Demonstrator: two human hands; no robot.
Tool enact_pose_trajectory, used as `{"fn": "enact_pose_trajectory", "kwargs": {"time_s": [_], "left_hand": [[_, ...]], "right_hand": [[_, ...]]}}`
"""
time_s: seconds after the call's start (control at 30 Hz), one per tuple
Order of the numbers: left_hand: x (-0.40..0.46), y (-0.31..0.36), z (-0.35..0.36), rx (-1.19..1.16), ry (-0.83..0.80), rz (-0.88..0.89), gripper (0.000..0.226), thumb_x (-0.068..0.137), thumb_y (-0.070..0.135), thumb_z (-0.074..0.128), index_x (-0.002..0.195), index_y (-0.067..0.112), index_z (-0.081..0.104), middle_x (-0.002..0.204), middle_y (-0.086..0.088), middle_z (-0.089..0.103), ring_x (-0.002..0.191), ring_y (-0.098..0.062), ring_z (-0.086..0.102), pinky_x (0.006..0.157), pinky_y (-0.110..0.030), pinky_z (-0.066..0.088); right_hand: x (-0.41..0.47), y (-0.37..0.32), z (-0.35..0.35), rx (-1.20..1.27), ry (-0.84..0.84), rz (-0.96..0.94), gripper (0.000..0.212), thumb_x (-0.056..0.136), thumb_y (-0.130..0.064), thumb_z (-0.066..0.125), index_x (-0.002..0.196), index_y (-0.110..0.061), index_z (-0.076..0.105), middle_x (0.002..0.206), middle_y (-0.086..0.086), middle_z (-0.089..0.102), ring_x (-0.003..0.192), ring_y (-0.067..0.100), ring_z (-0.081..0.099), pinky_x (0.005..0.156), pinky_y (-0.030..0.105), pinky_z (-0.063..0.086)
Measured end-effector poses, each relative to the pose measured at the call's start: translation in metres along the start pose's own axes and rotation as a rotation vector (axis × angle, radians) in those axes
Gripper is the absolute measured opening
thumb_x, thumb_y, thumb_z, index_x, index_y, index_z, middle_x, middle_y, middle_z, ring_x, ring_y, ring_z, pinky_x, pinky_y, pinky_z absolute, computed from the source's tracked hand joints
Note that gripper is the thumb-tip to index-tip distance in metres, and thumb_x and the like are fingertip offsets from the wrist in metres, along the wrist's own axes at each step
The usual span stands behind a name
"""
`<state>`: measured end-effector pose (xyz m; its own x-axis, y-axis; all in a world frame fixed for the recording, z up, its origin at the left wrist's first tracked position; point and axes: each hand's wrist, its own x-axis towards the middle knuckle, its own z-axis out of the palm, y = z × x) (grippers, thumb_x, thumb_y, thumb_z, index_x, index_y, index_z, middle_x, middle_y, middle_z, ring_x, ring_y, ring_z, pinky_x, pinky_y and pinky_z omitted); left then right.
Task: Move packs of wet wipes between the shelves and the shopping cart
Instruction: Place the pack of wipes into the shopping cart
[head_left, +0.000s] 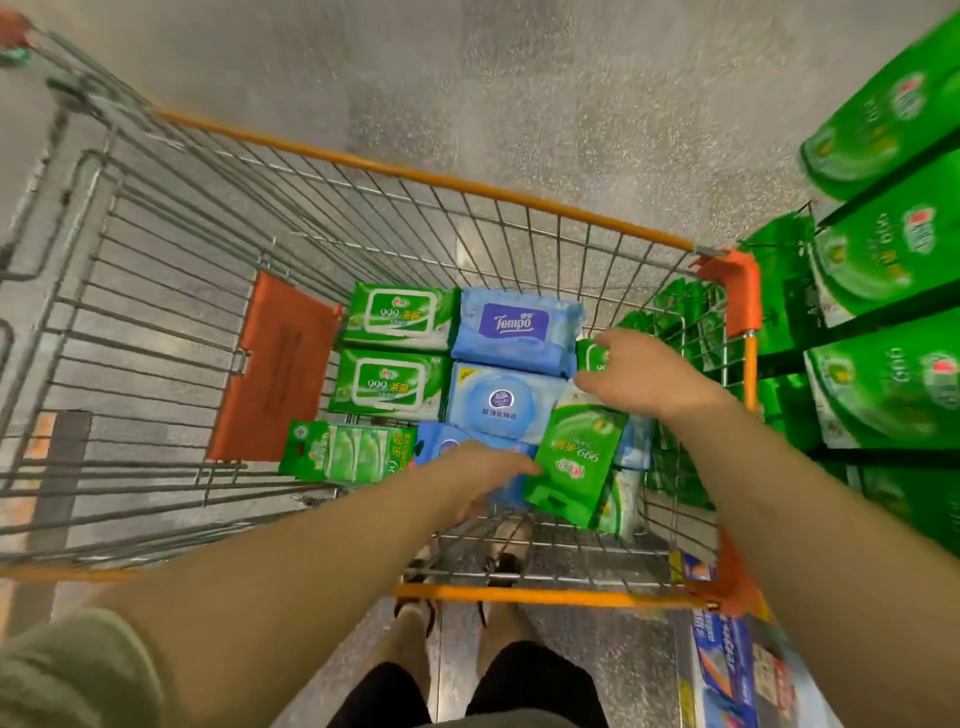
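Right hand (641, 376) grips green pack (576, 462) (in cart (540, 205)).

Under me the floor (545, 104) is grey speckled concrete, blurred toward the far edge. My feet in dark sandals (501, 569) show through the wire below, and my black shorts (535, 686) fill the bottom edge. At lower right sits a blue and white box (727, 670) with print too blurred to read.

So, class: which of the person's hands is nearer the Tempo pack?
Right. The right hand is just beside the Tempo pack, at its right edge; the left hand lies farther off, lower in the cart.
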<state>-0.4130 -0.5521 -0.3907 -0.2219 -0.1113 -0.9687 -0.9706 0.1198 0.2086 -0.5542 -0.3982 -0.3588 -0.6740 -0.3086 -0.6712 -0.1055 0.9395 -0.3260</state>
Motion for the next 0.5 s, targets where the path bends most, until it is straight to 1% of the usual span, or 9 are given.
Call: {"fn": "enact_pose_trajectory", "kwargs": {"time_s": [0.03,0.1,0.13,0.2,0.27,0.3,0.37,0.4,0.5], "left_hand": [[-0.008,0.007,-0.011,0.133,0.080,0.065,0.055,0.085,0.048,0.078,0.119,0.010,0.058,0.105,-0.012,0.062,0.089,-0.024,0.066,0.066,-0.027,0.045],[-0.031,0.020,-0.035,0.365,0.190,0.212,0.061,0.082,0.063,0.072,0.118,0.014,0.065,0.116,-0.007,0.067,0.105,-0.026,0.066,0.071,-0.025,0.043],[-0.043,0.026,-0.047,0.416,0.240,0.290,0.069,0.080,0.067,0.070,0.126,0.016,0.065,0.127,-0.002,0.066,0.112,-0.025,0.064,0.077,-0.025,0.044],[-0.073,0.038,-0.068,0.396,0.342,0.477,0.079,0.077,0.066,0.073,0.140,0.022,0.058,0.144,-0.001,0.060,0.125,-0.025,0.059,0.091,-0.028,0.047],[-0.106,0.048,-0.086,0.394,0.419,0.645,0.083,0.082,0.060,0.075,0.150,0.022,0.048,0.154,-0.004,0.050,0.139,-0.026,0.048,0.105,-0.032,0.041],[-0.119,0.053,-0.094,0.433,0.454,0.710,0.089,0.083,0.063,0.073,0.156,0.023,0.040,0.160,-0.004,0.042,0.145,-0.025,0.040,0.112,-0.034,0.036],[-0.143,0.060,-0.109,0.524,0.511,0.795,0.100,0.082,0.070,0.069,0.161,0.025,0.029,0.166,-0.003,0.032,0.152,-0.023,0.028,0.121,-0.037,0.026],[-0.152,0.063,-0.116,0.566,0.540,0.833,0.103,0.081,0.073,0.068,0.162,0.025,0.027,0.167,-0.002,0.029,0.153,-0.022,0.026,0.123,-0.036,0.023],[-0.184,0.069,-0.134,0.655,0.624,0.920,0.109,0.077,0.080,0.064,0.162,0.026,0.025,0.168,0.001,0.026,0.154,-0.021,0.023,0.126,-0.038,0.022]], "right_hand": [[-0.007,-0.007,-0.007,-0.005,0.040,-0.012,0.059,0.092,-0.041,0.064,0.139,-0.008,0.051,0.144,0.016,0.054,0.126,0.034,0.054,0.102,0.043,0.048],[-0.022,-0.021,-0.023,-0.008,0.108,-0.024,0.062,0.092,-0.042,0.063,0.142,-0.009,0.049,0.147,0.016,0.052,0.130,0.035,0.053,0.104,0.041,0.047],[-0.030,-0.029,-0.031,-0.013,0.136,-0.027,0.063,0.092,-0.042,0.063,0.144,-0.009,0.049,0.148,0.017,0.051,0.131,0.035,0.052,0.105,0.040,0.046],[-0.048,-0.045,-0.047,-0.034,0.193,-0.039,0.065,0.093,-0.043,0.062,0.146,-0.008,0.047,0.150,0.018,0.049,0.134,0.035,0.050,0.107,0.039,0.045],[-0.067,-0.061,-0.064,-0.051,0.242,-0.053,0.065,0.095,-0.044,0.060,0.148,-0.009,0.045,0.151,0.018,0.048,0.137,0.034,0.048,0.109,0.038,0.042],[-0.075,-0.068,-0.071,-0.058,0.270,-0.064,0.064,0.095,-0.044,0.059,0.147,-0.009,0.046,0.151,0.017,0.049,0.136,0.034,0.048,0.110,0.038,0.042],[-0.092,-0.082,-0.086,-0.072,0.326,-0.081,0.064,0.095,-0.047,0.059,0.146,-0.011,0.047,0.149,0.016,0.051,0.135,0.034,0.049,0.110,0.039,0.041],[-0.101,-0.089,-0.093,-0.064,0.353,-0.080,0.068,0.094,-0.050,0.059,0.149,-0.014,0.045,0.151,0.014,0.049,0.136,0.033,0.048,0.112,0.039,0.040],[-0.132,-0.107,-0.111,-0.033,0.427,-0.072,0.078,0.091,-0.058,0.058,0.155,-0.019,0.036,0.159,0.008,0.041,0.142,0.032,0.042,0.117,0.043,0.037]]}}
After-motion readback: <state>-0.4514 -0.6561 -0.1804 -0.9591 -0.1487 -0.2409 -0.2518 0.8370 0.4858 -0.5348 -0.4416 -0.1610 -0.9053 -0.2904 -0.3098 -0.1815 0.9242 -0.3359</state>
